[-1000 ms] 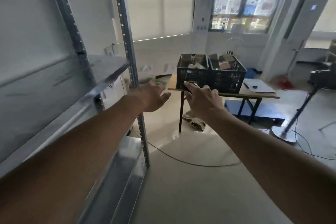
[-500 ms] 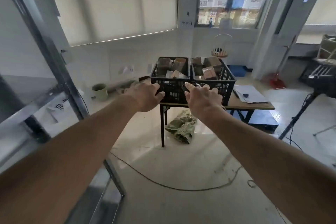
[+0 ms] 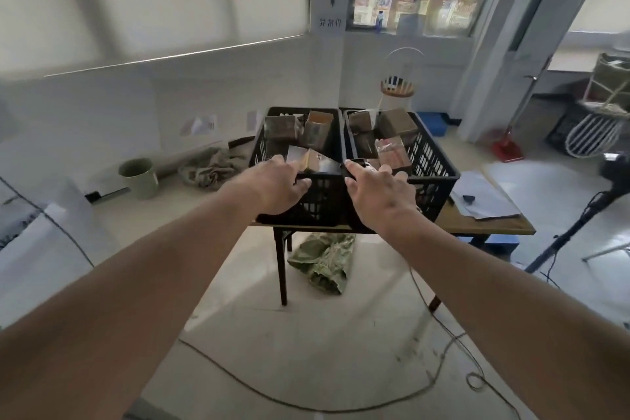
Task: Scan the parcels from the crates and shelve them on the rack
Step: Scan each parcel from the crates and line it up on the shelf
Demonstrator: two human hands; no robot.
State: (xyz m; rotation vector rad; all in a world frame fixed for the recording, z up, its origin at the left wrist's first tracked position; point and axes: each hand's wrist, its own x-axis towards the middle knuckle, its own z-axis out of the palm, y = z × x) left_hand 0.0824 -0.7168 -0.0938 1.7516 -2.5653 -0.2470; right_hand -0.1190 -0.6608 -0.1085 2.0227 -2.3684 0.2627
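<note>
Two black plastic crates stand side by side on a wooden table (image 3: 484, 227). The left crate (image 3: 325, 201) and the right crate (image 3: 439, 174) each hold several brown cardboard parcels, such as one parcel (image 3: 281, 126) at the back left and another parcel (image 3: 397, 123) at the back right. My left hand (image 3: 279, 187) reaches out over the left crate's near rim with relaxed fingers and holds nothing. My right hand (image 3: 378, 194) is over the near rim of the right crate and grips a small black scanner (image 3: 354, 165). The rack is out of view.
A green bucket (image 3: 138, 177) and crumpled cloth sit by the left wall. Under the table lies a green sack (image 3: 324, 259). A cable (image 3: 306, 406) runs across the floor. Papers (image 3: 480, 194) lie on the table's right end, and a tripod stand (image 3: 572, 225) is at the right.
The view has swung away from the metal rack and closed in on the table. Both hands have come forward from mid-air to the crates' near rims.
</note>
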